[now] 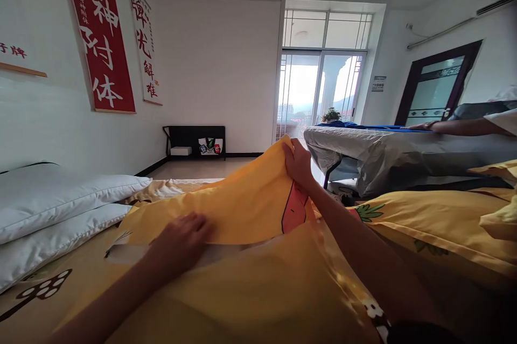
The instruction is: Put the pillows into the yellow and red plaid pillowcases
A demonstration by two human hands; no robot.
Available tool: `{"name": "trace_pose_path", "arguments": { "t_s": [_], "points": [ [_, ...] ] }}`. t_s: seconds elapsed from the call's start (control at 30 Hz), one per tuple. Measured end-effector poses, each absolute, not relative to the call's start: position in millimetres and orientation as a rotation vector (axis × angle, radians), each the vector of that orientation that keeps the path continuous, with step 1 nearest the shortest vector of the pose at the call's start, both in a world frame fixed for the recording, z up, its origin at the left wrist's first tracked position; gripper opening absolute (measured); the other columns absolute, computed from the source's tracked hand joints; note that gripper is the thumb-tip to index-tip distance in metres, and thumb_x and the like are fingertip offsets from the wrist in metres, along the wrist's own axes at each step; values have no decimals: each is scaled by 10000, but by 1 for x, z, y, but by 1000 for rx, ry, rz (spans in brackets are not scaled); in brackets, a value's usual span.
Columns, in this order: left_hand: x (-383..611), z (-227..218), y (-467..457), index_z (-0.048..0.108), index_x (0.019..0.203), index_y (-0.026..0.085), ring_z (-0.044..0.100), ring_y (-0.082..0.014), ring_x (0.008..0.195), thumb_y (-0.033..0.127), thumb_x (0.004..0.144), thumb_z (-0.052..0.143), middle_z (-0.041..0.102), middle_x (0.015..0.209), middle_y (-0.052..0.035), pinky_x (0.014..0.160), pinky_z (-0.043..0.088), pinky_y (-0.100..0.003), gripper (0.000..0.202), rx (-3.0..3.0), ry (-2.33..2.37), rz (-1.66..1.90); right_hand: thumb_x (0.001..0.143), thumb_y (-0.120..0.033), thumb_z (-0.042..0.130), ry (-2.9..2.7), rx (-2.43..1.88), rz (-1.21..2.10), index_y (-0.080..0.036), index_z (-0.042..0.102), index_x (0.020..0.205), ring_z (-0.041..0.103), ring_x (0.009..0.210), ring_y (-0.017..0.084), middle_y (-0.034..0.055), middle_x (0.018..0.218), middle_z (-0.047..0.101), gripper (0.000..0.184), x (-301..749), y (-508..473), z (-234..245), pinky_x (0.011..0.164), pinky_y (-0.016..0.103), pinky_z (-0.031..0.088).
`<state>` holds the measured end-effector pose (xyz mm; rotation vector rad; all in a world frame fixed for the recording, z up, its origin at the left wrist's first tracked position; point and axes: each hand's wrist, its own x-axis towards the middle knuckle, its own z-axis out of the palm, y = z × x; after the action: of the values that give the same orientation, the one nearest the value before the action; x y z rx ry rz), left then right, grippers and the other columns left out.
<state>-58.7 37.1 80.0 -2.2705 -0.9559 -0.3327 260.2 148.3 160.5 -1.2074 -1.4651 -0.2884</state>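
A yellow duvet cover (pixel 242 209) printed with carrots and mushrooms lies across the bed in front of me. My right hand (pixel 298 163) reaches forward and is closed on its raised far edge, holding a peak of fabric up. My left hand (pixel 181 239) rests lower down on the cover, fingers curled against the fabric beside a pale strip along the opening; whether it grips is unclear.
Two white pillows (pixel 52 198) are stacked at the left by the wall. Another person's arm (pixel 456 127) lies on a grey-covered bed (pixel 388 153) at the right. Red and white scrolls (pixel 100 37) hang on the left wall. A glass balcony door (pixel 319 91) stands ahead.
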Motion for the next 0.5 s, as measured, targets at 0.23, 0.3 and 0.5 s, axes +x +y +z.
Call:
{"name": "trace_pose_path", "arguments": {
  "t_s": [0.23, 0.3, 0.5],
  "points": [
    [-155, 74, 82, 613, 791, 168, 633, -219, 728, 31, 809, 387, 664, 787, -64, 651, 447, -321, 265, -2066, -1191, -274, 895, -286, 449, -1466, -1436, -347, -201, 573, 924, 517, 678, 224, 36, 655, 531, 154, 280, 160, 150, 680, 321, 320],
    [-169, 76, 80, 583, 750, 176, 617, -199, 690, 15, 824, 349, 651, 743, -33, 666, 436, -313, 294, -2024, -1133, -307, 876, -270, 476, -1424, -1494, -285, -199, 579, 830, 523, 691, 234, 44, 637, 517, 133, 284, 174, 148, 684, 331, 339],
    [-176, 141, 47, 516, 714, 196, 521, -192, 686, 110, 904, 303, 530, 652, -5, 691, 342, -311, 298, -1756, -972, -391, 920, -342, 397, -1171, -1508, -163, -199, 588, 875, 550, 798, 265, 91, 773, 583, 242, 271, 208, 152, 706, 353, 380]
  ]
}}
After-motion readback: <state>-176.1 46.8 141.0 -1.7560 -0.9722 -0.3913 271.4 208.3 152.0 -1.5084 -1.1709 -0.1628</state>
